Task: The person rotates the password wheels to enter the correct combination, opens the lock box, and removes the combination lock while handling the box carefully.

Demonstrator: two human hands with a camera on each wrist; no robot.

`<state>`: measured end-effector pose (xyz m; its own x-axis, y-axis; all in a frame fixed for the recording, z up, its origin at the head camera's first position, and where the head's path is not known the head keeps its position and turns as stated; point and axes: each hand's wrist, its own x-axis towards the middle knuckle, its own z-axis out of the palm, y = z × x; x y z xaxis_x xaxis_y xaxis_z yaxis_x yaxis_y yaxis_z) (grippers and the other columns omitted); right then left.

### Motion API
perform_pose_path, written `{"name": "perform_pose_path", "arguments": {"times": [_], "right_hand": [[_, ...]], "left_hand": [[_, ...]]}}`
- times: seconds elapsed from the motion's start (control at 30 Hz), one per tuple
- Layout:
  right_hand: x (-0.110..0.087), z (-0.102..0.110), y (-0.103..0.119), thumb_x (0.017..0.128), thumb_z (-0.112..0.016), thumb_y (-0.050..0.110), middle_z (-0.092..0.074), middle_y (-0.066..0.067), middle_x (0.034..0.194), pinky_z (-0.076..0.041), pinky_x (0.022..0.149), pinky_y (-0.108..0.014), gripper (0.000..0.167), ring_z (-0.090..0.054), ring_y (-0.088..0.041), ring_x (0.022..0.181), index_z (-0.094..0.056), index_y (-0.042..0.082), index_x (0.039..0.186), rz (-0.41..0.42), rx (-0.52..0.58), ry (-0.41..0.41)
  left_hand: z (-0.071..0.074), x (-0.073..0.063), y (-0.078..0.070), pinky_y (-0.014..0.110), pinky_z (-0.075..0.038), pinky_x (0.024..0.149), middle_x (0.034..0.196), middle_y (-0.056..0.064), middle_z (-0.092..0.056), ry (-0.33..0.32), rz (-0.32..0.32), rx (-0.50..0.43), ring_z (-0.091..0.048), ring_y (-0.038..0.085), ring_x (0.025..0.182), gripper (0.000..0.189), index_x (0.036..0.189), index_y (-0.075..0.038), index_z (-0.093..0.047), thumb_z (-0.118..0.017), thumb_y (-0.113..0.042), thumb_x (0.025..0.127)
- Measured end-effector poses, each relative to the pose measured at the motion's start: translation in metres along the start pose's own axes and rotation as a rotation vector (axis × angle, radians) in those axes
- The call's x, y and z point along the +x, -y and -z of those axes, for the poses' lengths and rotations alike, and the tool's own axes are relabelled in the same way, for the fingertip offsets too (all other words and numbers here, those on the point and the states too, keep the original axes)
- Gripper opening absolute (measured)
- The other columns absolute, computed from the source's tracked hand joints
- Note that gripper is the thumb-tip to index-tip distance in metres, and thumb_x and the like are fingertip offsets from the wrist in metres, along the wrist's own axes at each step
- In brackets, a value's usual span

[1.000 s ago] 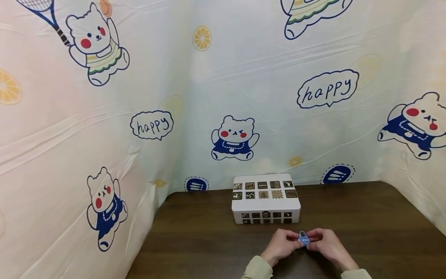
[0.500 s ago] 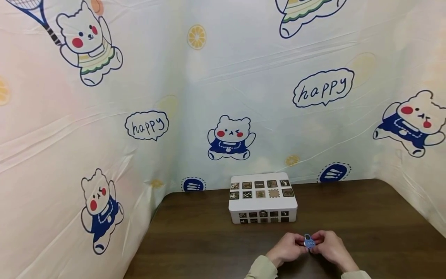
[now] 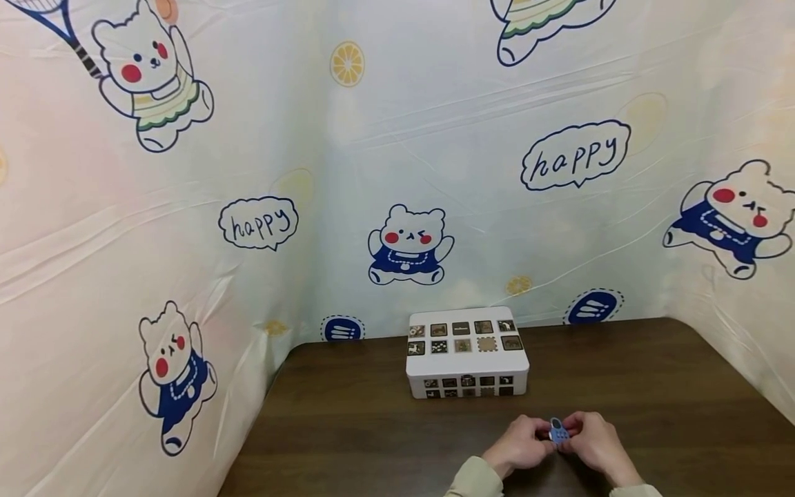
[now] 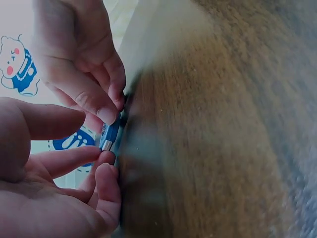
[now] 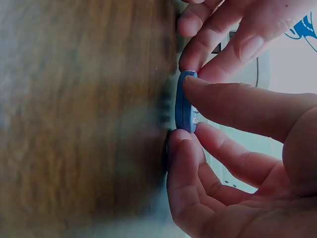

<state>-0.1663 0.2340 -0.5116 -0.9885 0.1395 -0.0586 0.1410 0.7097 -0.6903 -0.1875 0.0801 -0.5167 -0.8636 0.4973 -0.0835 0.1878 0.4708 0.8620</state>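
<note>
A small blue combination padlock (image 3: 558, 433) with its shackle upward is held between both hands just above the table. My right hand (image 3: 596, 442) holds it, the thumb on its number face and curled fingers at its near edge in the right wrist view. My left hand (image 3: 520, 442) meets the padlock's other edge with its fingertips. In the left wrist view, the left thumb (image 4: 57, 121) stands apart from the blue padlock (image 4: 110, 131). The fingers partly cover the padlock in both wrist views.
A white box (image 3: 467, 352) printed with dark picture squares stands behind the hands at the back of the brown wooden table (image 3: 348, 428). A pale curtain (image 3: 335, 152) with printed bears encloses the back and sides.
Both hands and the padlock have shifted slightly right and down in the head view, whose whole scene has drifted left. The padlock's face has turned a little.
</note>
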Motion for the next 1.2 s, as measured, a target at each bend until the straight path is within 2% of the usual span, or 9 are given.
{"name": "perform_pose_path", "arguments": {"times": [0.27, 0.8, 1.2], "right_hand": [[0.0012, -0.0012, -0.0055, 0.062, -0.080, 0.008, -0.066, 0.001, 0.073, -0.042, 0.065, -0.032, 0.024, -0.056, -0.014, 0.069, -0.068, 0.005, 0.083, -0.003, -0.016, -0.019], [0.0005, 0.0006, -0.0018, 0.066, -0.078, 0.010, -0.063, 0.002, 0.072, -0.041, 0.063, -0.031, 0.022, -0.054, -0.015, 0.069, -0.066, 0.003, 0.083, -0.029, -0.022, 0.012], [-0.0008, 0.0021, -0.0006, 0.068, -0.079, 0.015, -0.062, 0.002, 0.073, -0.042, 0.063, -0.031, 0.024, -0.054, -0.017, 0.071, -0.066, 0.002, 0.084, -0.034, -0.025, 0.027]], "left_hand": [[-0.0047, -0.0024, -0.0011, 0.021, -0.035, 0.073, 0.086, -0.006, -0.049, -0.011, 0.047, 0.086, -0.040, 0.007, 0.083, 0.022, 0.102, -0.012, -0.073, -0.070, -0.014, 0.080], [-0.0067, -0.0012, 0.0005, 0.021, -0.035, 0.071, 0.088, -0.005, -0.048, 0.021, 0.075, 0.049, -0.035, 0.009, 0.085, 0.021, 0.102, -0.010, -0.071, -0.068, -0.013, 0.081], [-0.0061, -0.0048, -0.0028, 0.022, -0.035, 0.071, 0.088, -0.005, -0.047, 0.015, 0.087, 0.054, -0.034, 0.009, 0.085, 0.020, 0.102, -0.010, -0.071, -0.068, -0.013, 0.082]]}}
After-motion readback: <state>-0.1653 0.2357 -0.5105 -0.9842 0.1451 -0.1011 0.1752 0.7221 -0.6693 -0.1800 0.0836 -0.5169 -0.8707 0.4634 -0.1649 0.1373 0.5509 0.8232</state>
